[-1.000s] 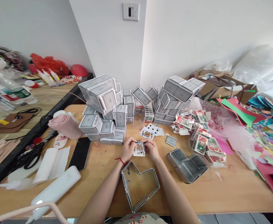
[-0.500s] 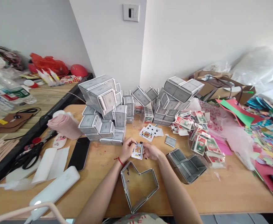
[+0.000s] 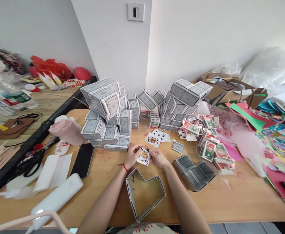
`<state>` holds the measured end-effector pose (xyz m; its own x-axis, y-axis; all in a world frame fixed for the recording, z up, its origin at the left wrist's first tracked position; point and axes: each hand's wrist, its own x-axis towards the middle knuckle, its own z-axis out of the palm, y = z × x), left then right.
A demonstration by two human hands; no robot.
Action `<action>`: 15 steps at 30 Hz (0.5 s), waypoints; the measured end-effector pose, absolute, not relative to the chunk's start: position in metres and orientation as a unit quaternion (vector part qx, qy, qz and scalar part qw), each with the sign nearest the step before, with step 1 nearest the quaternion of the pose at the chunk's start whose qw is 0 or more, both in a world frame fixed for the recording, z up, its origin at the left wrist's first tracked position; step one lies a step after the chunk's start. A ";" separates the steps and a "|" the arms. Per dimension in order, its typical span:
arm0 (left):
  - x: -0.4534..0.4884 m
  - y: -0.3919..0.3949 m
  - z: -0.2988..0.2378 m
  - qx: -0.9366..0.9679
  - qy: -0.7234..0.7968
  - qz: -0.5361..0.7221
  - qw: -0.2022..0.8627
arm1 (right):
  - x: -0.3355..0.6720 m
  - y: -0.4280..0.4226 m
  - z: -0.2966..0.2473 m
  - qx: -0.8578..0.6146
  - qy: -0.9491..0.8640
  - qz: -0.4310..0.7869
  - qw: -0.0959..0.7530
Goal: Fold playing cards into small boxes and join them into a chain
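Observation:
A face-up king playing card point(image 3: 143, 157) is pinched between my two hands near the middle of the table. My left hand point(image 3: 133, 155) grips its left and upper side, and my right hand point(image 3: 157, 157) grips the right edge. Just below, between my forearms, stands a heart-shaped frame of joined cards point(image 3: 146, 180), open in the middle. Beyond my hands several loose cards point(image 3: 154, 138) lie face up, fanned out. One card lies face down point(image 3: 177, 147) to their right. Right of my right forearm sits another heart-shaped card box point(image 3: 194, 172).
Stacked heart-shaped card boxes rise at the back left point(image 3: 103, 97) and back right point(image 3: 185, 97). Card packets point(image 3: 208, 150) lie at right near coloured paper scraps. A phone point(image 3: 82, 161), scissors point(image 3: 30, 164), a pink cloth roll point(image 3: 68, 130) and a white glue gun point(image 3: 59, 198) are at left.
The king card has turned slightly between my hands, and my fingers have shifted along its upper edge. Everything else stays in place.

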<state>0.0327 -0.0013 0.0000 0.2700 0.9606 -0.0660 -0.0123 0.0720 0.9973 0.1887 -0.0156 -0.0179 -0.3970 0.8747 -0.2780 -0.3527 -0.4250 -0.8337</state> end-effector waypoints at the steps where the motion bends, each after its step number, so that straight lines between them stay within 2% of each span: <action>1: 0.032 -0.001 0.001 0.534 0.439 0.407 0.597 | 0.188 -0.017 -0.018 -0.376 -0.357 0.746 0.418; 6: 0.028 0.002 0.003 0.553 0.401 0.356 0.638 | 0.180 -0.022 -0.021 -0.416 -0.415 0.678 0.441; 15: 0.034 0.011 -0.004 0.631 0.444 0.360 0.525 | 0.174 -0.026 -0.022 -0.422 -0.530 0.579 0.454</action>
<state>0.0338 0.0106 -0.0045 0.3473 0.9377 -0.0124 0.1815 -0.0542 0.9819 0.1736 -0.0265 -0.0220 -0.2316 0.9728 -0.0079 -0.0773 -0.0265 -0.9967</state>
